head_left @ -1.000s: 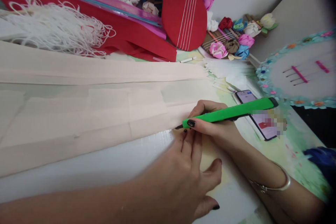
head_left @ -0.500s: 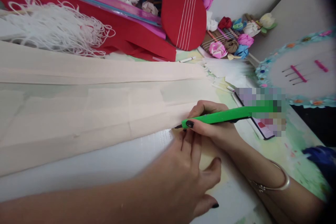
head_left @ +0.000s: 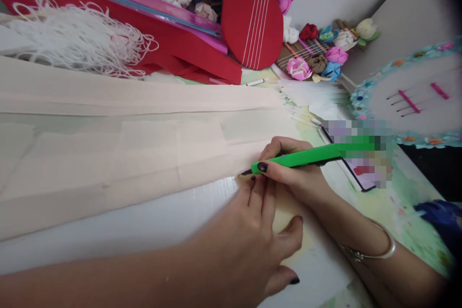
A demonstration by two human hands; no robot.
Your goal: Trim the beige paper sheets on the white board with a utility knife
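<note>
My right hand grips a slim green tool like a pen; its dark tip points left, at the lower edge of a long beige sheet. The tool's far end is blurred out, and I cannot tell its exact kind. Palm down, my left hand lies just below the tip with fingers stretched out and spread, its fingertips close to the sheet's edge. Under the beige sheet shows a smooth white surface. A silver bracelet circles my right wrist.
A heap of white string lies behind the sheet, beside red material. A red guitar-shaped piece and paper flowers stand at the back. To the right are a partly blurred phone and a flower-edged oval.
The tool has tilted slightly, its rear end rising, and its tip has shifted a little. My left hand stays almost in place.
</note>
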